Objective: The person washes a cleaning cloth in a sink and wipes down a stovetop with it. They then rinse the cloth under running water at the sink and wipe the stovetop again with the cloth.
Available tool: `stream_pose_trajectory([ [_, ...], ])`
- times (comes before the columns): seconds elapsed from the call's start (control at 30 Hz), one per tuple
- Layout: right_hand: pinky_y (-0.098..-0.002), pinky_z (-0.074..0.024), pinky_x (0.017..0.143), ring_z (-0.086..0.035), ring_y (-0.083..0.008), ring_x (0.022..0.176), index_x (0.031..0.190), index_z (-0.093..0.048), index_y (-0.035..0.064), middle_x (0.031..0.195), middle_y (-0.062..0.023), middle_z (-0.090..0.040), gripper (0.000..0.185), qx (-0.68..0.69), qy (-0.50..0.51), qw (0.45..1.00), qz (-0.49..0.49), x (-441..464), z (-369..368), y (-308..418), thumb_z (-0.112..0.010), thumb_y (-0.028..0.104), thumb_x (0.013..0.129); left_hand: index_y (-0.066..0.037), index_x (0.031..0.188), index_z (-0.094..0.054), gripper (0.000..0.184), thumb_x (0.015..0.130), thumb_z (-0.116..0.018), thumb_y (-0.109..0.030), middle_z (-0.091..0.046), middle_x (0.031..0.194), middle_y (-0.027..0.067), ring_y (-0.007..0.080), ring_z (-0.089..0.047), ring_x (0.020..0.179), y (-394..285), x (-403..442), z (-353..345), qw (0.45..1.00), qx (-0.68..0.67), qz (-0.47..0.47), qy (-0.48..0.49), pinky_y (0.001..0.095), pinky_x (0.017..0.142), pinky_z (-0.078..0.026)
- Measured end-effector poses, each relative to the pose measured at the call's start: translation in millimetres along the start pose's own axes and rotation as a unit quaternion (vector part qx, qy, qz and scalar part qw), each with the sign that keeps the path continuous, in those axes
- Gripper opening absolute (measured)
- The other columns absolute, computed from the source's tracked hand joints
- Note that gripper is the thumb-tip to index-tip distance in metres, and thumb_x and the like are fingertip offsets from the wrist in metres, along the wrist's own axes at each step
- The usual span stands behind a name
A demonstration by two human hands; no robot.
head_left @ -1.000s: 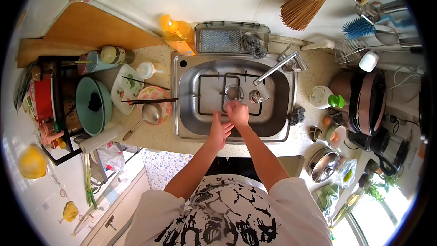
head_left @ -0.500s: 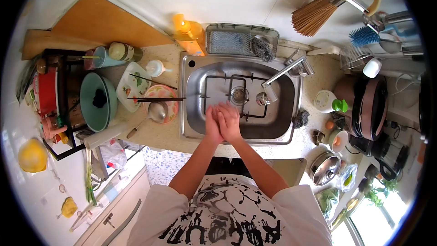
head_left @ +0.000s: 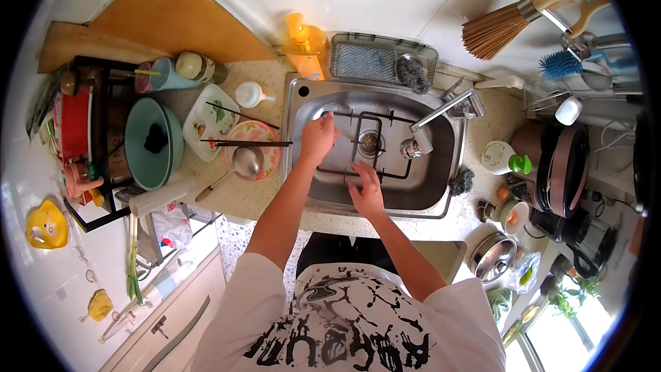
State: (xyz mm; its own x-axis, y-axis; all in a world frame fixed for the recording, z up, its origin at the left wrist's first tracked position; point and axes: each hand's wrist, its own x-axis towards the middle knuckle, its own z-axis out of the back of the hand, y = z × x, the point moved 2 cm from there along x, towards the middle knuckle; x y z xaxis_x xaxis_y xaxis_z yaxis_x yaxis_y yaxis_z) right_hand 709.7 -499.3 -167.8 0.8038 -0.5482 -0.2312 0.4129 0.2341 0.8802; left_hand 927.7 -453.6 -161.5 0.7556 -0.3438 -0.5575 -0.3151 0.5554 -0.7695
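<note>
Reaching hands [head_left: 319, 139], angular metal grate [head_left: 379, 136]

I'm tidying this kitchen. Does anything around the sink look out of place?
Yes: a dark metal grate lies in the sink, its bars around the drain. It resembles a stove's pan support, so it looks odd there.

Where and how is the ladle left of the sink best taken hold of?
Likely by the free end of its handle, from the near-left side: the ladle's scoop rests over the flowered bowl, while the handle slants out past its rim. Chopsticks lie across the far side.
</note>
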Motion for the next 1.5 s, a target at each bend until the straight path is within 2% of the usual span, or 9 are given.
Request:
stream_pose_trajectory([
  [0.33, -0.0469, -0.0513, 0.106, -0.063, -0.0408, 0.124, 0.138, -0.066, 0.0075, 0.135, -0.0187, -0.068, 0.047, -0.057, -0.011, 0.997, 0.045, 0, -3, -30, -0.074, 0.012, 0.092, -0.003, 0.085, -0.074, 0.057, 0.111, -0.050, -0.047, -0.072, 0.067, 0.0080, 0.0266, -0.070, 0.061, 105, -52, -1, 0.995, 0.092, 0.032, -0.009, 0.0409, 0.065, -0.056],
  [0.47, -0.0480, -0.0480, 0.109, -0.063, -0.0427, 0.124, 0.133, -0.067, 0.0022, 0.128, -0.0203, -0.071, 0.043, 0.046, 0.011, 0.999, -0.022, -3, -7, -9, -0.077, 0.019, 0.094, -0.006, 0.121, -0.067, 0.043, 0.111, -0.054, -0.047, -0.074, 0.097, 0.0076, 0.0173, -0.068, 0.076, 85, -87, 8, 0.965, -0.203, 0.138, 0.092, 0.0374, 0.071, -0.057],
  [0.53, -0.0422, -0.0553, 0.093, -0.069, -0.0320, 0.111, 0.132, -0.067, 0.0007, 0.121, -0.0175, -0.072, 0.039, 0.040, -0.017, 0.998, 0.049, -3, -10, 2, -0.075, 0.017, 0.097, -0.011, 0.146, -0.056, 0.051, 0.111, -0.055, -0.047, -0.072, 0.119, 0.0083, 0.0169, -0.069, 0.095, 67, -106, 11, 0.901, -0.368, 0.155, 0.169, 0.0394, 0.084, -0.059],
  [0.63, -0.0369, -0.0590, 0.082, -0.072, -0.0220, 0.098, 0.128, -0.067, -0.0011, 0.112, -0.0132, -0.073, 0.032, 0.140, -0.050, 0.989, -0.015, -6, -19, 1, -0.072, 0.014, 0.100, -0.011, 0.164, -0.036, 0.068, 0.109, -0.057, -0.046, -0.058, 0.147, 0.0085, 0.0182, -0.061, 0.127, 42, -122, 11, 0.909, -0.337, 0.095, 0.227, 0.0370, 0.097, -0.057],
  [0.83, -0.0311, -0.0578, 0.077, -0.071, -0.0144, 0.085, 0.119, -0.069, -0.0029, 0.093, -0.0074, -0.075, 0.023, 0.116, -0.105, 0.983, -0.099, -13, -5, -5, -0.067, 0.015, 0.105, -0.010, 0.162, -0.038, 0.070, 0.102, -0.071, -0.021, -0.055, 0.152, 0.0083, 0.0179, -0.057, 0.134, 44, -117, 7, 0.948, -0.135, 0.107, 0.266, 0.0372, 0.103, -0.055],
  [0.93, -0.0281, -0.0540, 0.075, -0.067, -0.0110, 0.081, 0.112, -0.069, -0.0011, 0.090, -0.0042, -0.073, 0.021, 0.235, -0.108, 0.955, -0.146, -36, 9, -5, -0.063, 0.019, 0.109, -0.008, 0.157, -0.048, 0.065, 0.097, -0.074, -0.007, -0.062, 0.142, 0.0082, 0.0149, -0.063, 0.125, 41, -127, 6, 0.951, -0.017, -0.098, 0.293, 0.0342, 0.103, -0.055],
  [1.2, -0.0249, -0.0385, 0.053, -0.048, -0.0045, 0.062, 0.117, -0.069, 0.0020, 0.080, 0.0038, -0.060, 0.032, 0.441, -0.217, 0.846, -0.206, -125, 67, 21, -0.058, 0.031, 0.111, 0.005, 0.115, -0.075, 0.026, 0.105, -0.071, -0.019, -0.076, 0.108, 0.0064, 0.0082, -0.067, 0.096, 4, -169, -25, 0.913, -0.044, -0.093, 0.395, 0.0267, 0.085, -0.054],
  [1.33, -0.0264, -0.0504, 0.073, -0.062, -0.0094, 0.087, 0.127, -0.068, 0.0023, 0.095, -0.0029, -0.065, 0.037, 0.528, -0.307, 0.772, -0.177, -176, 64, 9, -0.068, 0.033, 0.106, 0.001, 0.112, -0.074, 0.030, 0.107, -0.068, -0.028, -0.073, 0.103, 0.0030, 0.0063, -0.064, 0.089, 7, -199, -57, 0.889, 0.019, -0.065, 0.454, 0.0252, 0.082, -0.052],
  [1.5, -0.0346, -0.0529, 0.099, -0.065, -0.0181, 0.114, 0.132, -0.065, 0.0037, 0.117, -0.0077, -0.067, 0.053, 0.332, -0.419, 0.844, -0.042, -271, 91, 38, -0.089, 0.017, 0.087, -0.001, 0.119, -0.066, 0.030, 0.105, -0.072, -0.028, -0.070, 0.106, 0.0026, 0.0102, -0.066, 0.096, 21, -266, -101, 0.841, -0.045, 0.011, 0.538, 0.0279, 0.081, -0.055],
])
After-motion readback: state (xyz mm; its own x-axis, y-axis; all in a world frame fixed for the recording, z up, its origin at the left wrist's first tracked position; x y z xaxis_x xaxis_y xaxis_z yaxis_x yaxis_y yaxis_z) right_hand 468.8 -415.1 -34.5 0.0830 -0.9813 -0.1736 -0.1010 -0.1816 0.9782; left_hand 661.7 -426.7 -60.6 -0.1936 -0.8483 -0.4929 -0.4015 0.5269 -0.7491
